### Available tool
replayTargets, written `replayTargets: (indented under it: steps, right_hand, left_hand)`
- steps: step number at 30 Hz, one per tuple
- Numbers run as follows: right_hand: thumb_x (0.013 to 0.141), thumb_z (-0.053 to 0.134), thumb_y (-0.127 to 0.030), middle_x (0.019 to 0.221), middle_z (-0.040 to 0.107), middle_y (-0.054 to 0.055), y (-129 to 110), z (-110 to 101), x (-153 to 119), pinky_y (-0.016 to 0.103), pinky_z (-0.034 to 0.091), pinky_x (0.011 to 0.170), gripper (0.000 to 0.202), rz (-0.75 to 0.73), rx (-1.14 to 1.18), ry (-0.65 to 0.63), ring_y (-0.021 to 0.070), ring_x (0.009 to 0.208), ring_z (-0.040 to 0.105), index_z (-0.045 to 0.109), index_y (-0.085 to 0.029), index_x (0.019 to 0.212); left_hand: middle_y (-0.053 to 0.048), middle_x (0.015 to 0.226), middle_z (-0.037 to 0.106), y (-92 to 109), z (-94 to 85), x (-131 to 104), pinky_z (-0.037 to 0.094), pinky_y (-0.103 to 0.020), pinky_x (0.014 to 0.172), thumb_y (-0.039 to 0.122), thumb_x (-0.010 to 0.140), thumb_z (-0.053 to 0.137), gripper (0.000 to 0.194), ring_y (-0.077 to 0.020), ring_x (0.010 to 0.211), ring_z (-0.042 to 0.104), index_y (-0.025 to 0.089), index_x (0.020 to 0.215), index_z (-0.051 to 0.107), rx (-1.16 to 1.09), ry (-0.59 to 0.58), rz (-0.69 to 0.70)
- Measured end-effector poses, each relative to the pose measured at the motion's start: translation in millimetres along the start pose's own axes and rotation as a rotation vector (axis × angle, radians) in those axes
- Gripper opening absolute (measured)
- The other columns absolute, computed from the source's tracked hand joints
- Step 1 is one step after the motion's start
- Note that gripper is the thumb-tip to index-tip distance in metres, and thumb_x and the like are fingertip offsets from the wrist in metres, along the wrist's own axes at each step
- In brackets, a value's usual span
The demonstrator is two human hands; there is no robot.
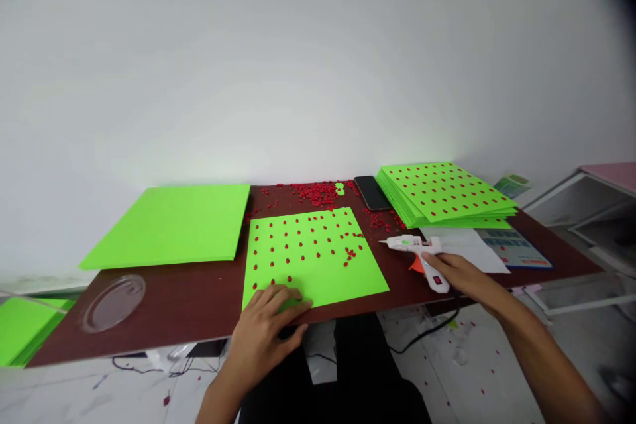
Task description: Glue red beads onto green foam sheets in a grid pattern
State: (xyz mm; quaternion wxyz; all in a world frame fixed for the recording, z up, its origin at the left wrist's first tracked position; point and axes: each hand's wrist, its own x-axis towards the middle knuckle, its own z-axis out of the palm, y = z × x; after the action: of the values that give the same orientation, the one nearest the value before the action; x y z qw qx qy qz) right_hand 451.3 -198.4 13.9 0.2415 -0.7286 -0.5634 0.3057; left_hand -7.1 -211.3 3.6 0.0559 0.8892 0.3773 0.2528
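A bright green sheet (342, 285) lies on the dark red table, dotted with rows of small red drop-shaped pieces (303, 258). A loose cluster of red pieces (350, 255) sits on its right part. My left hand (271, 324) rests over the sheet's near left edge, fingers stretched out and thumb apart, close to the lowest row. To the right of the sheet, my right hand (452, 270) is wrapped round the handle of a white hot glue gun (415, 245). Its nozzle points left toward the sheet, and a cord hangs below the grip.
A stack of plain green sheets (169, 225) lies left, a stack of dotted ones (447, 192) right. Red pieces (320, 193) are heaped at the back beside a black phone (372, 193). A clear round lid (114, 303) lies front left; white paper (467, 248) is near the gun.
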Motion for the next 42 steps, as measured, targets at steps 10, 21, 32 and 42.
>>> replayTargets:
  steps: [10, 21, 32, 42]
  right_hand:
    - [0.091, 0.058, -0.063, 0.077, 0.073, 0.007, -18, 19, 6, 0.033, 0.04, 0.061, 0.043, -0.127, -0.328, 0.456, 0.0257, 0.069, 0.065, 0.072, -0.023, 0.078]
    - [0.101, 0.056, -0.022, 0.103, 0.071, 0.008, -96, 91, 45, 0.032, 0.049, 0.079, 0.025, -0.545, -0.331, 0.195, 0.0233, 0.091, 0.069, 0.079, -0.02, 0.111]
    - [0.094, 0.07, -0.021, 0.089, 0.07, 0.004, -76, 94, 39, 0.032, 0.046, 0.075, 0.006, -0.518, -0.26, 0.242, 0.0218, 0.082, 0.067, 0.071, -0.021, 0.088]
    - [0.099, 0.059, -0.03, 0.086, 0.064, 0.003, -53, 102, 4, 0.032, 0.046, 0.069, 0.015, -0.527, -0.106, 0.266, 0.0195, 0.071, 0.059, 0.066, -0.022, 0.088]
  left_hand:
    - [-0.005, 0.115, 0.072, 6, -18.3, -6, 0.048, -0.04, 0.095, 0.031, 0.096, 0.067, 0.029, -0.0258, 0.109, 0.064, 0.029, 0.125, 0.074, 0.065, -0.019, 0.064]
    - [-0.007, 0.116, 0.072, -62, -5.3, 168, 0.05, -0.034, 0.092, 0.023, 0.102, 0.055, 0.024, -0.0218, 0.104, 0.068, 0.023, 0.113, 0.075, 0.066, -0.263, 0.358]
    - [-0.006, 0.119, 0.072, -121, 30.1, 177, 0.054, -0.035, 0.096, 0.013, 0.094, 0.057, 0.032, -0.0218, 0.11, 0.068, 0.024, 0.117, 0.076, -0.117, -0.244, 0.368]
    - [-0.007, 0.115, 0.073, -122, 34.1, 175, 0.052, -0.04, 0.1, 0.009, 0.093, 0.056, 0.032, -0.0216, 0.107, 0.068, 0.021, 0.112, 0.078, -0.254, -0.191, 0.351]
